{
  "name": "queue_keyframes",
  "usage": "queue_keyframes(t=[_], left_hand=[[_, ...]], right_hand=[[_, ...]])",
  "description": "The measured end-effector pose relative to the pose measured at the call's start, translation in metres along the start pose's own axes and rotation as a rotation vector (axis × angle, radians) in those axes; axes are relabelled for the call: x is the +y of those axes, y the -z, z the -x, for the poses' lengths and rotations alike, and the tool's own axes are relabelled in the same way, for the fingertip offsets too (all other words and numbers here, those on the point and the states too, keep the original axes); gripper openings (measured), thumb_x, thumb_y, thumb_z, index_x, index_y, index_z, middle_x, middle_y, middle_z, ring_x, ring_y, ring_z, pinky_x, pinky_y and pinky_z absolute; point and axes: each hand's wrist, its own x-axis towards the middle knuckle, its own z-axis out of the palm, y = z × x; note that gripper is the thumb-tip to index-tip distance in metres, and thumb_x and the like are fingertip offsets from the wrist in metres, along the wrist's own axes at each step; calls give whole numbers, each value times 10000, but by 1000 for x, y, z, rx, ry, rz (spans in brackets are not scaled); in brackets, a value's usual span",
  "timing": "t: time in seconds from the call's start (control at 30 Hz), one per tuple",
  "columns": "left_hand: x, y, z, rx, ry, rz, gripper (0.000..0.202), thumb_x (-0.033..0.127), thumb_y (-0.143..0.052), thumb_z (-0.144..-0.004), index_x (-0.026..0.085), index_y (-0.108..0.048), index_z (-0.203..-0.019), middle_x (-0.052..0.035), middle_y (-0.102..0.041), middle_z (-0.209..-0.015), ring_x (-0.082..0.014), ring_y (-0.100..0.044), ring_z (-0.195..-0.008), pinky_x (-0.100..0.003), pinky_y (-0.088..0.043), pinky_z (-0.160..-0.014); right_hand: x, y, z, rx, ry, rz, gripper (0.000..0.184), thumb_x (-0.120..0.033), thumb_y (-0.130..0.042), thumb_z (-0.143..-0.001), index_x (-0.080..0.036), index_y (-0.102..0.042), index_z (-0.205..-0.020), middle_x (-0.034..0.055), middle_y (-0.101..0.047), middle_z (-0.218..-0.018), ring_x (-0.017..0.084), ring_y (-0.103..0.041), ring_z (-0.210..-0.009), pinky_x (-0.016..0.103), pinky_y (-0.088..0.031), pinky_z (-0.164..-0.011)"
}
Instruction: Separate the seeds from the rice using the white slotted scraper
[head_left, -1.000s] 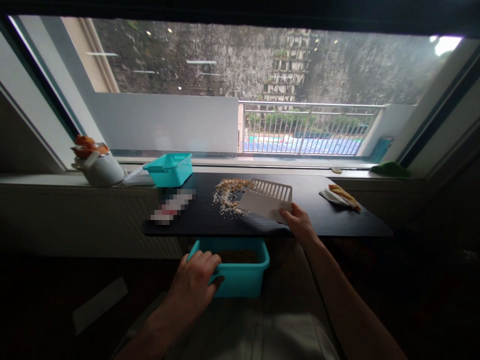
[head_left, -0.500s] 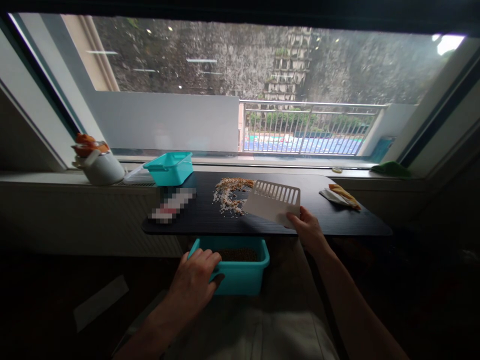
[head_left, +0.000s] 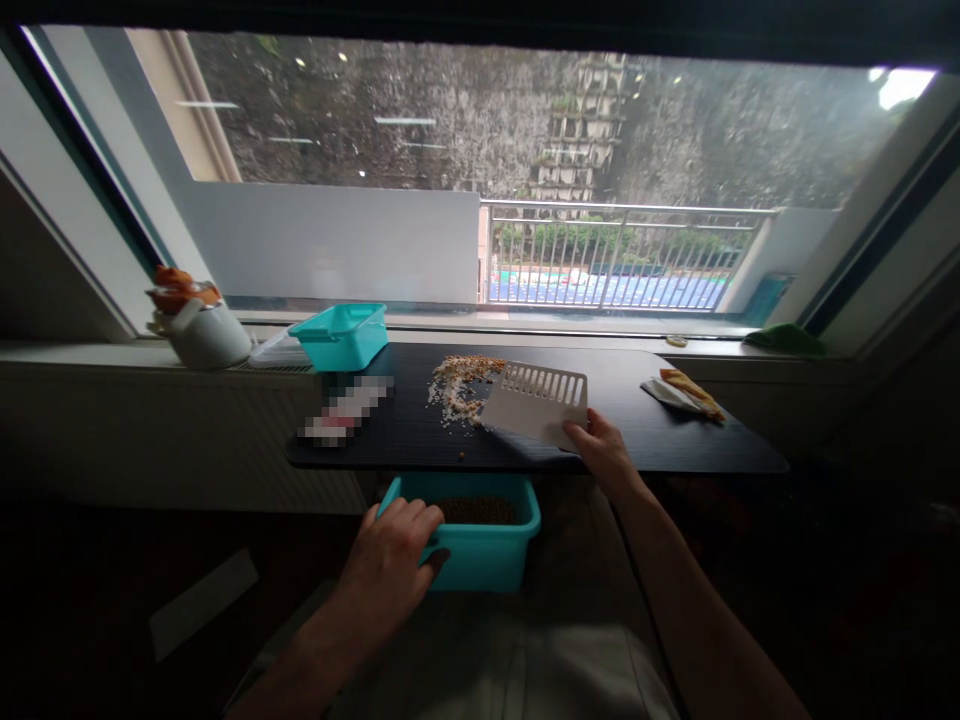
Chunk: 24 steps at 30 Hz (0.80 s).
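My left hand is closed around the left rim of a teal plastic bin, which sits on my lap just below the table's front edge. Brown pellets lie inside the bin. In my right hand is a pale slotted plastic scoop, held low over the dark table with its slots toward the window. Left of the scoop spreads a loose pile of white and tan granules. One single pellet lies near the front edge, above the bin.
A second teal bin stands at the table's back left, beside a clear lid. A blurred packet lies at left, a yellow and white wrapper at right. On the sill are a white pot and a green cloth.
The scoop in my right hand has shifted slightly left, toward the granules. A single pellet now shows near the table's front edge. My left hand has stayed on the bin.
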Motion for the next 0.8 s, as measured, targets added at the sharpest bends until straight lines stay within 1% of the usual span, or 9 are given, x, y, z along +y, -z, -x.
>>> queue_keyframes(t=[0.17, 0.27, 0.43, 0.53, 0.67, 0.8], left_hand=[[1, 1, 0, -4, 4, -3, 27, 193, -592, -837, 218, -588, -845, -33, -658, -920, -256, -577, -929, -395, -396, -822], [1, 2, 0, -4, 4, -4, 26, 195, -593, -836, 218, -587, -845, -31, -655, -916, -256, -580, -928, -393, -399, -816], [0, 1, 0, -1, 1, -6, 31, 195, -587, -836, 222, -590, -851, -27, -653, -908, -249, -580, -921, -387, -399, -814], [-1, 0, 0, 3, 2, -7, 29, 198, -591, -833, 222, -589, -847, -26, -652, -903, -250, -580, -919, -387, -398, -810], [-1, -1, 0, 7, -4, -3, 25, 200, -596, -834, 222, -589, -846, -27, -652, -904, -255, -578, -918, -395, -397, -814], [0, 0, 0, 12, -5, -5, 21, 201, -593, -840, 218, -595, -852, -33, -655, -906, -261, -578, -920, -400, -399, -818]], right_hand=[[-2, -2, -3, 2, -6, -18, 322, -336, -629, -613, -175, -617, -892, 21, -684, -768, 186, -642, -667, 295, -561, -566], [-3, -8, -11, 6, 0, -20, 309, -331, -614, -614, -187, -609, -887, 23, -683, -789, 185, -645, -690, 285, -560, -570], [0, -16, -22, -8, -3, -5, 281, -313, -604, -598, -209, -606, -859, 18, -678, -769, 192, -643, -689, 292, -559, -560], [-1, -14, -21, -24, -17, -7, 279, -315, -609, -586, -204, -608, -843, 17, -680, -751, 195, -644, -675, 303, -560, -562], [-5, -7, -16, -27, -31, -23, 312, -324, -618, -586, -193, -616, -869, 26, -691, -770, 202, -653, -687, 310, -561, -573], [-5, -6, -16, -22, -34, -23, 301, -308, -617, -587, -191, -623, -864, 33, -693, -781, 205, -655, -697, 302, -559, -568]])
